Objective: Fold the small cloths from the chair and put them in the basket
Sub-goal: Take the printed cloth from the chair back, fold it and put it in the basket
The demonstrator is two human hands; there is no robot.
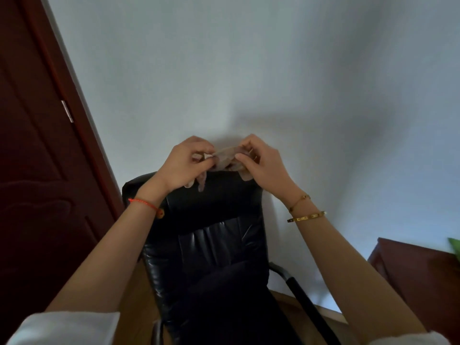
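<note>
A small pale pinkish cloth is stretched between both hands, held up in front of the white wall just above the top of a black leather chair. My left hand pinches its left end, and loose bits hang below the fingers. My right hand pinches its right end. Most of the cloth is hidden behind the fingers. A dark cloth or cushion lies on the chair seat. No basket is in view.
A dark red door stands at the left. A reddish wooden cabinet with something green on it is at the lower right. The chair's armrest juts out toward the right, over a wooden floor.
</note>
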